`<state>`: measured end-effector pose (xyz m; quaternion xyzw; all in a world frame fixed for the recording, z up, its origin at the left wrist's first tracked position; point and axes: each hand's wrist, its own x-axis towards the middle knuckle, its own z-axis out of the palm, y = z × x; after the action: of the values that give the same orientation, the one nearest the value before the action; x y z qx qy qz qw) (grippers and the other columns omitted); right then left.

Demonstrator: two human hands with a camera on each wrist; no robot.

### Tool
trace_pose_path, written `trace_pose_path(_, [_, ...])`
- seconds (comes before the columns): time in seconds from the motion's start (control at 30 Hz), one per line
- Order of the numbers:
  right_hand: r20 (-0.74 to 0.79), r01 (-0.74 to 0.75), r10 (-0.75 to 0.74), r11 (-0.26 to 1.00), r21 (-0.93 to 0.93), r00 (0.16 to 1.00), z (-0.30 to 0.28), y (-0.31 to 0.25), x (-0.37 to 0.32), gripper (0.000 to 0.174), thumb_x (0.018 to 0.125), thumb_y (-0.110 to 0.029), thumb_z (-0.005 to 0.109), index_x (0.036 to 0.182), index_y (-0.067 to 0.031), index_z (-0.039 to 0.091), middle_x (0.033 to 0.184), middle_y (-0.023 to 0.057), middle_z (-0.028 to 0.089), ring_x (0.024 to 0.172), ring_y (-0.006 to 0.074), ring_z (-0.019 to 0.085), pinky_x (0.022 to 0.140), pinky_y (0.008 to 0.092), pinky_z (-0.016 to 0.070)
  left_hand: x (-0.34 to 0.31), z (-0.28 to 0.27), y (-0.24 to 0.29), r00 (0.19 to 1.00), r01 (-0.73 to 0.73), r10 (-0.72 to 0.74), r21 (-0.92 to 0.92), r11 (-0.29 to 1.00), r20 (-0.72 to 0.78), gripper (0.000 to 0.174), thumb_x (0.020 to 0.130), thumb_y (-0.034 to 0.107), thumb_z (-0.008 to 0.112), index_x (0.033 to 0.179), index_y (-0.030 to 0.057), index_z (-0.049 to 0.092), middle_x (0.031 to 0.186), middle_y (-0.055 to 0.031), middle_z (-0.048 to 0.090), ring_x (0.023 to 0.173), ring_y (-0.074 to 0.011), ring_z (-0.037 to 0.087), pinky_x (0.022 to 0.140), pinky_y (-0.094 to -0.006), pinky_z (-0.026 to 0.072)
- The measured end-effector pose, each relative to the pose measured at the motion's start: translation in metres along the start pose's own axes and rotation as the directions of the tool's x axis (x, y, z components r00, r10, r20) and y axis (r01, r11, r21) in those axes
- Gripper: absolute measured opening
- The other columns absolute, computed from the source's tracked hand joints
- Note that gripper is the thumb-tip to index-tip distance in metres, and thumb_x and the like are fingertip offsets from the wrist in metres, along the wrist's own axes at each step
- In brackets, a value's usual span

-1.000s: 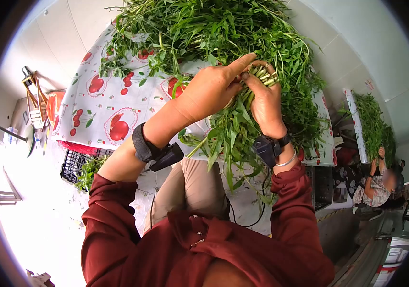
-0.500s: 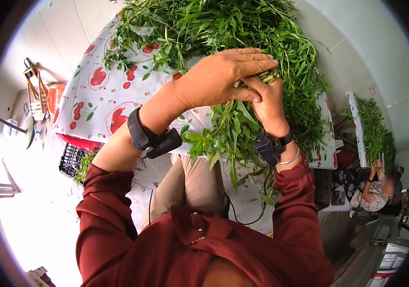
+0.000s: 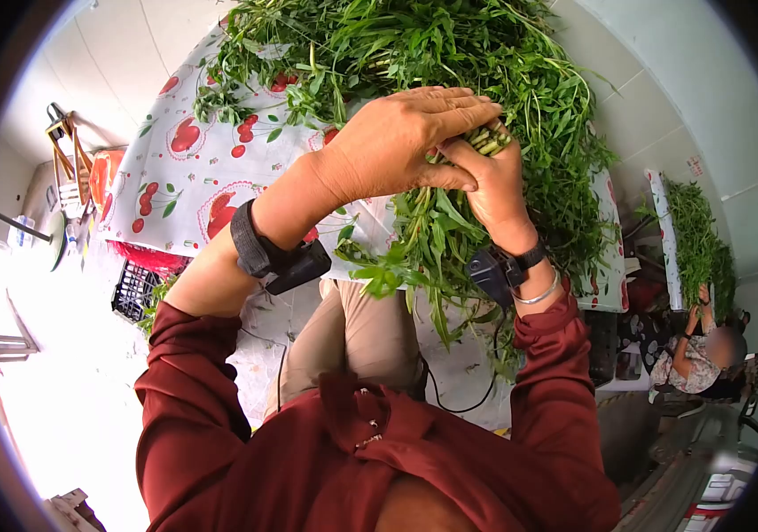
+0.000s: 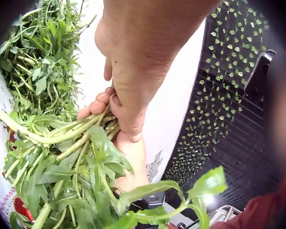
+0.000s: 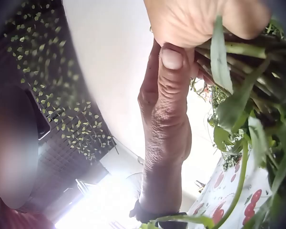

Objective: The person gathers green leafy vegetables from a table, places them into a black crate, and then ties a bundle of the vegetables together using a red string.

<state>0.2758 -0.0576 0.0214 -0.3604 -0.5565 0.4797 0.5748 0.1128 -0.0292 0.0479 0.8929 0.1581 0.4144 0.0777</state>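
Note:
In the head view my right hand (image 3: 490, 191) grips a bunch of leafy green stems (image 3: 423, 244) near its cut ends (image 3: 491, 139), leaves hanging down toward me. My left hand (image 3: 406, 142) lies flat across those cut ends with its fingers straight. The left wrist view shows my right hand's fingers (image 4: 96, 106) wrapped round the stems (image 4: 62, 143). In the right wrist view my left hand (image 5: 164, 129) stands edge-on against the stems (image 5: 238, 52). Behind the hands, a big pile of loose greens (image 3: 414, 44) covers the table.
The table wears a white cloth with cherry prints (image 3: 188, 177). A black crate (image 3: 135, 293) holding some greens sits on the floor beneath its left end. At the right, a seated person (image 3: 703, 350) works beside another heap of greens (image 3: 694, 235).
My left hand went from touching the stem ends with its fingertips to lying flat over them. The bunch stays in my right hand, almost unmoved.

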Motion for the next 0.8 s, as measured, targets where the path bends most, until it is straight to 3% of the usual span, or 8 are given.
trace_pose_path(0.17, [0.032,0.05,-0.048,0.996,-0.069,0.998,0.005,-0.001,-0.002,0.018,0.076,-0.002,0.063,0.094,-0.0004,0.058,0.086,0.004,0.062,0.076,0.0113,0.06,0.067,0.0245,0.0494,0.002,-0.009,-0.006,0.995,-0.02,0.016,0.047,0.999,0.101,0.08,0.069,0.051,0.067,0.132,0.0086,0.042,0.127,-0.0158,0.049,0.12,-0.032,0.045,0.098,-0.0401,0.0397])
trace_pose_path(0.23, [0.048,0.118,-0.113,0.985,-0.122,0.992,0.01,-0.009,-0.001,0.019,0.077,-0.003,0.063,0.094,0.0003,0.058,0.087,0.0042,0.062,0.077,0.0118,0.059,0.068,0.0258,0.0486,0.013,-0.011,-0.007,1.0,-0.009,0.005,-0.153,0.988,-0.024,0.085,0.072,0.06,0.06,0.136,0.0093,0.036,0.134,-0.0169,0.042,0.125,-0.0333,0.039,0.102,-0.0409,0.0345])
trace_pose_path(0.3, [0.223,0.22,-0.11,0.799,-0.56,0.969,0.013,-0.018,-0.001,0.033,0.081,-0.008,0.064,0.11,0.0028,0.052,0.104,0.0081,0.056,0.096,0.0164,0.055,0.084,0.0306,0.0445,0.027,-0.007,-0.004,1.0,-0.015,0.013,-0.218,0.976,-0.011,0.088,0.075,0.063,0.055,0.138,0.0074,0.031,0.139,-0.0168,0.036,0.128,-0.0344,0.034,0.106,-0.0421,0.0281])
trace_pose_path(0.37, [0.233,0.197,-0.076,0.808,-0.556,0.97,0.017,-0.014,-0.004,0.045,0.083,-0.014,0.062,0.122,-0.002,0.044,0.121,0.0133,0.049,0.11,0.0233,0.048,0.091,0.035,0.0393,0.037,0.001,0.001,0.995,-0.085,0.092,-0.155,0.984,0.042,0.087,0.075,0.063,0.054,0.137,0.0049,0.033,0.136,-0.0172,0.039,0.128,-0.0344,0.034,0.107,-0.0425,0.0256])
trace_pose_path(0.4, [0.215,0.282,-0.188,0.739,-0.612,0.958,0.012,-0.007,-0.005,0.037,0.082,-0.013,0.062,0.114,-0.0004,0.048,0.109,0.0147,0.052,0.099,0.0235,0.051,0.084,0.0344,0.0418,0.038,0.001,0.004,0.984,-0.164,0.157,0.08,0.983,0.087,0.085,0.076,0.063,0.054,0.135,0.0041,0.036,0.134,-0.0173,0.042,0.127,-0.0334,0.035,0.106,-0.0442,0.0256])
trace_pose_path(0.47, [0.205,0.403,-0.374,0.591,-0.699,0.904,0.003,0.011,-0.009,0.032,0.082,-0.012,0.061,0.109,0.0012,0.05,0.099,0.017,0.055,0.089,0.0251,0.054,0.079,0.0349,0.0429,0.03,0.009,0.004,0.983,-0.181,0.177,0.105,0.978,0.051,0.085,0.075,0.065,0.052,0.134,0.0053,0.037,0.132,-0.016,0.045,0.126,-0.0318,0.037,0.105,-0.0492,0.0255])
trace_pose_path(0.67, [0.206,0.417,-0.368,0.707,-0.572,0.907,0.023,-0.005,-0.008,0.03,0.081,-0.01,0.062,0.106,0.0012,0.051,0.098,0.0147,0.055,0.088,0.0234,0.053,0.079,0.034,0.0426,0.035,0.01,0.002,0.967,-0.207,0.22,0.104,0.973,-0.13,0.092,0.072,0.076,0.044,0.129,0.0039,0.043,0.128,-0.016,0.049,0.125,-0.0288,0.04,0.105,-0.0509,0.0239])
trace_pose_path(0.8, [0.206,0.402,-0.347,0.753,-0.52,0.915,0.027,-0.009,-0.011,0.028,0.081,-0.009,0.062,0.105,0.0011,0.052,0.097,0.0133,0.055,0.087,0.0221,0.053,0.079,0.0332,0.0425,0.031,0.016,0.008,0.98,-0.19,0.195,0.097,0.977,-0.05,0.088,0.072,0.076,0.043,0.128,0.0093,0.045,0.128,-0.0097,0.05,0.124,-0.0256,0.041,0.106,-0.0492,0.024])
